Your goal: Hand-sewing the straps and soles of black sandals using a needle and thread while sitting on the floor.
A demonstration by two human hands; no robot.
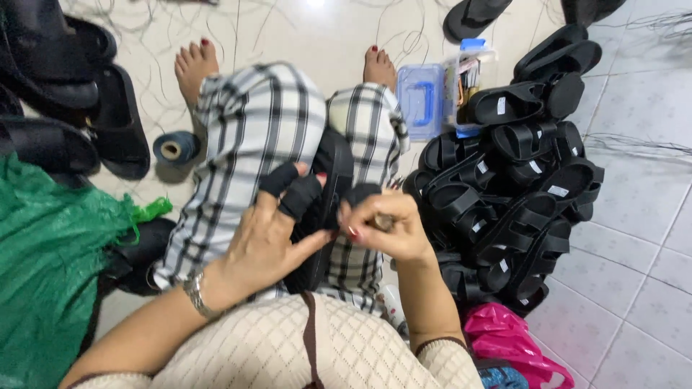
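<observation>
**Sandal braced on the lap, both hands at its edge**

I see the left hand (270,234), fingertips capped in black, fingers spread to steady the black sandal (328,209) between the knees. The right hand (386,227) pinches something small at the sandal's edge; I cannot tell what. Right of the sandal lies a pile of sandals (512,187); left of it, a thread spool (173,148).

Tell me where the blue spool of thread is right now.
In the head view, the blue spool of thread stands on the pale tiled floor at the person's left, between the plaid trouser leg and a black sandal.
</observation>
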